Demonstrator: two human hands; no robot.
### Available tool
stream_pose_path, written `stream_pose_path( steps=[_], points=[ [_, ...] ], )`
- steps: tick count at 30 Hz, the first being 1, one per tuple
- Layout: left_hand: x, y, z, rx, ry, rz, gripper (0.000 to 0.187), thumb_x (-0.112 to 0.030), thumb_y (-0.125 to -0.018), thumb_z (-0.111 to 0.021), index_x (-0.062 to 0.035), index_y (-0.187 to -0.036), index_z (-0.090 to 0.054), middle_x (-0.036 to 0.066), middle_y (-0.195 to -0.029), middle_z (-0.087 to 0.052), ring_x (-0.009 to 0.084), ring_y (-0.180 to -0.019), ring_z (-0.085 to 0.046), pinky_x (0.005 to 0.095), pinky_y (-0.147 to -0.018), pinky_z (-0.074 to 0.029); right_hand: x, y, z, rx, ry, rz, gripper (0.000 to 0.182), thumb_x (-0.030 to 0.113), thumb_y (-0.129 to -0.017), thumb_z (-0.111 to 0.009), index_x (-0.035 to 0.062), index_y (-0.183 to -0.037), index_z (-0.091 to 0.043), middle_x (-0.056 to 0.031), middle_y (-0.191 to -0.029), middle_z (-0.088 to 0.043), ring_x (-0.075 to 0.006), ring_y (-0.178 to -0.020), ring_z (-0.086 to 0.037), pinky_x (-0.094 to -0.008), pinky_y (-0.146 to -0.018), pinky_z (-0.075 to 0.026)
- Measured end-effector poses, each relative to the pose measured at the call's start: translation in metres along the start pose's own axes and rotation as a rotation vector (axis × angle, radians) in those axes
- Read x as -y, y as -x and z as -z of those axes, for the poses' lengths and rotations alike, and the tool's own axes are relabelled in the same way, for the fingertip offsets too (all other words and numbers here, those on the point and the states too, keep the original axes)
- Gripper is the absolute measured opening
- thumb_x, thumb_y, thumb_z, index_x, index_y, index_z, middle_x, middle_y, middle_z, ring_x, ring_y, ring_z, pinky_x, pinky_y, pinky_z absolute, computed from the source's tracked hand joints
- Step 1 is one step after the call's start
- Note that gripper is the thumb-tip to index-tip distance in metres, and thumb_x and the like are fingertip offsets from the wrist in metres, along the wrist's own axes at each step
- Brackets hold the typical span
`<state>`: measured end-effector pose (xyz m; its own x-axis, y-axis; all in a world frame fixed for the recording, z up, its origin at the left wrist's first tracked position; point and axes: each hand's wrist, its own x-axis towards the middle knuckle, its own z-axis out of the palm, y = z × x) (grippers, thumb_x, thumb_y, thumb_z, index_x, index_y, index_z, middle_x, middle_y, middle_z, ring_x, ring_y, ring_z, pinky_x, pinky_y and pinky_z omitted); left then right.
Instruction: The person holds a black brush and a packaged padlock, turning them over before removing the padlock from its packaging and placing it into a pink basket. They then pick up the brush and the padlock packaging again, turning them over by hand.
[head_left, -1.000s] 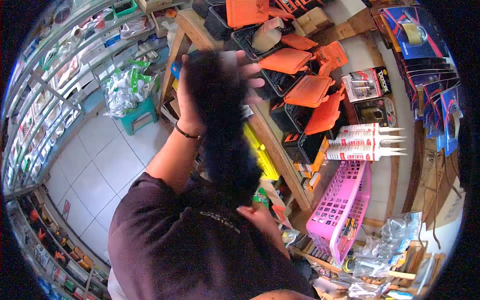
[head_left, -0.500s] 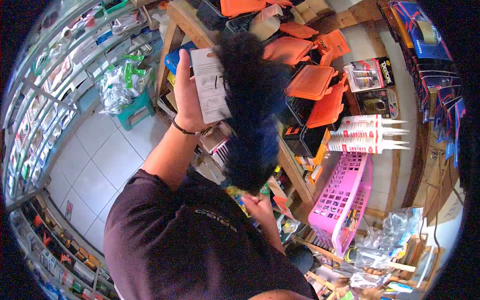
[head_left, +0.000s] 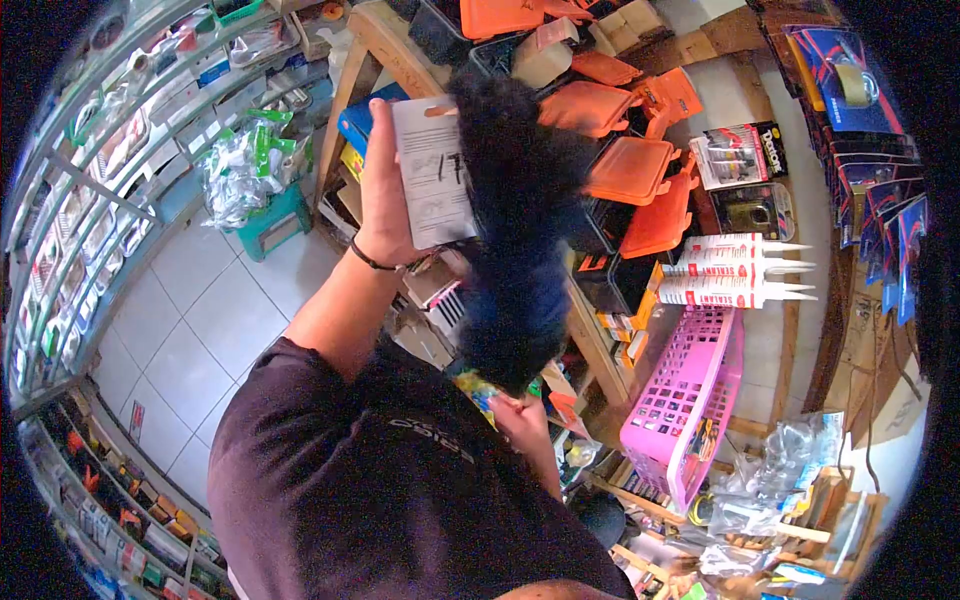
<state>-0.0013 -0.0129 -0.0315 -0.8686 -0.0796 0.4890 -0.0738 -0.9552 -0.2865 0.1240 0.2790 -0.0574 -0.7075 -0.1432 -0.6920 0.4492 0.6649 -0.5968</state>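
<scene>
My left hand [head_left: 385, 205], with a dark band at its wrist, is closed round a white card-backed package [head_left: 434, 175]. The card has a hang hole at the top, small print and a handwritten "17"; its other side is hidden. Right beside the card rises a black, fluffy duster [head_left: 515, 220] with a bluish sheen, slightly blurred. It covers part of the card's right edge. Below the plume, my right hand [head_left: 522, 418] is closed at its lower end, where the handle appears to be; the grip is small and partly hidden.
Black boxes with orange lids [head_left: 630, 170] stand behind the duster. White sealant tubes [head_left: 715, 270] lie above a pink basket [head_left: 660, 410] at right. Blue packs [head_left: 850, 90] hang far right. A wooden frame [head_left: 395, 50], green stool [head_left: 275, 225] and glass shelving [head_left: 60, 250] surround the tiled floor.
The card and my left hand have shifted slightly right, and the card's face shows more fully. The duster has also moved a little to the right.
</scene>
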Motion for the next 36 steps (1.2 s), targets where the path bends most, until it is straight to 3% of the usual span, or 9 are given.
stream_pose_path(
  steps=[1, 8, 14, 17, 24, 26, 29, 32, 36],
  points=[
    [0.008, -0.001, -0.012, -0.388, -0.385, -0.139, 0.072, -0.062, -0.076, -0.034, -0.0022, -0.115, -0.043, 0.016, -0.112, -0.048, 0.0271, -0.102, -0.048, 0.0374, -0.088, -0.039, -0.001, 0.001, -0.002, -0.030, 0.073, 0.025, 0.032, 0.029, -0.075, -0.059, -0.0013, -0.070, -0.051, -0.0063, -0.061, -0.054, -0.0132, -0.056, -0.046, -0.0320, -0.054, -0.039],
    [-0.005, 0.001, 0.004, 0.148, 0.067, 0.013, 0.070, -0.061, -0.078, -0.031, -0.0037, -0.117, -0.041, 0.017, -0.113, -0.047, 0.0267, -0.102, -0.048, 0.0383, -0.089, -0.037, 0.002, 0.001, -0.003, -0.023, -0.015, 0.073, 0.034, 0.030, -0.075, -0.059, -0.0012, -0.065, -0.050, -0.0072, -0.063, -0.056, -0.0124, -0.057, -0.047, -0.0306, -0.054, -0.040],
    [-0.001, 0.000, -0.001, -0.003, -0.296, 0.044, 0.064, -0.057, -0.080, -0.032, -0.0031, -0.112, -0.044, 0.015, -0.109, -0.050, 0.0299, -0.092, -0.053, 0.0425, -0.084, -0.040, -0.001, -0.001, -0.008, -0.020, 0.451, 0.052, 0.020, 0.019, -0.076, -0.058, -0.0009, -0.074, -0.055, -0.0006, -0.064, -0.055, -0.0094, -0.056, -0.049, -0.0243, -0.053, -0.039],
    [0.000, 0.002, -0.018, -0.433, -0.441, -0.269, 0.059, -0.052, -0.081, -0.034, -0.0045, -0.116, -0.039, 0.017, -0.108, -0.050, 0.0357, -0.093, -0.051, 0.0521, -0.080, -0.040, -0.013, -0.006, -0.002, -0.018, -0.075, 0.136, 0.037, 0.026, -0.074, -0.062, -0.0051, -0.093, -0.055, -0.0064, -0.078, -0.058, -0.0089, -0.066, -0.051, -0.0242, -0.056, -0.041],
    [-0.001, 0.001, -0.019, 0.042, -0.296, -0.006, 0.061, -0.049, -0.083, -0.032, -0.0033, -0.124, -0.030, 0.020, -0.114, -0.045, 0.0359, -0.099, -0.049, 0.0512, -0.080, -0.041, 0.025, 0.000, -0.006, -0.110, 0.040, 0.176, 0.038, 0.025, -0.076, -0.060, 0.0030, -0.051, -0.042, 0.0043, -0.049, -0.040, -0.0084, -0.048, -0.038, -0.0287, -0.046, -0.034],
    [-0.002, 0.000, -0.015, -0.406, -0.484, -0.225, 0.069, -0.056, -0.079, -0.034, -0.0037, -0.124, -0.030, 0.019, -0.116, -0.044, 0.0378, -0.100, -0.047, 0.0497, -0.082, -0.040, 0.019, -0.003, -0.006, -0.136, 0.002, 0.189, 0.034, 0.026, -0.075, -0.061, 0.0015, -0.055, -0.049, 0.0040, -0.050, -0.044, -0.0073, -0.049, -0.040, -0.0270, -0.047, -0.035],
    [-0.001, -0.003, -0.017, -0.235, -0.444, -0.021, 0.073, -0.059, -0.077, -0.034, -0.0045, -0.126, -0.026, 0.019, -0.118, -0.042, 0.0384, -0.101, -0.047, 0.0521, -0.080, -0.040, 0.022, -0.003, -0.005, -0.024, 0.498, 0.053, 0.022, 0.023, -0.077, -0.058, 0.0020, -0.070, -0.061, 0.0017, -0.060, -0.053, -0.0052, -0.058, -0.046, -0.0224, -0.053, -0.038],
    [-0.003, -0.002, -0.012, 0.119, -0.352, -0.044, 0.073, -0.058, -0.078, -0.033, -0.0047, -0.127, -0.024, 0.019, -0.118, -0.042, 0.0378, -0.100, -0.047, 0.0532, -0.078, -0.041, 0.000, -0.014, 0.002, -0.029, 0.120, 0.185, 0.033, 0.028, -0.074, -0.061, -0.0044, -0.072, -0.055, -0.0060, -0.067, -0.060, -0.0096, -0.062, -0.054, -0.0252, -0.059, -0.043],
    [-0.001, -0.002, -0.027, -0.240, -0.119, -0.185, 0.076, -0.063, -0.075, -0.034, -0.0032, -0.122, -0.034, 0.019, -0.119, -0.042, 0.0315, -0.107, -0.043, 0.0449, -0.087, -0.037, 0.023, -0.006, -0.010, -0.107, 0.104, 0.249, 0.033, 0.029, -0.074, -0.062, -0.0031, -0.071, -0.055, -0.0059, -0.064, -0.059, -0.0093, -0.058, -0.053, -0.0257, -0.057, -0.043]
  ],
)
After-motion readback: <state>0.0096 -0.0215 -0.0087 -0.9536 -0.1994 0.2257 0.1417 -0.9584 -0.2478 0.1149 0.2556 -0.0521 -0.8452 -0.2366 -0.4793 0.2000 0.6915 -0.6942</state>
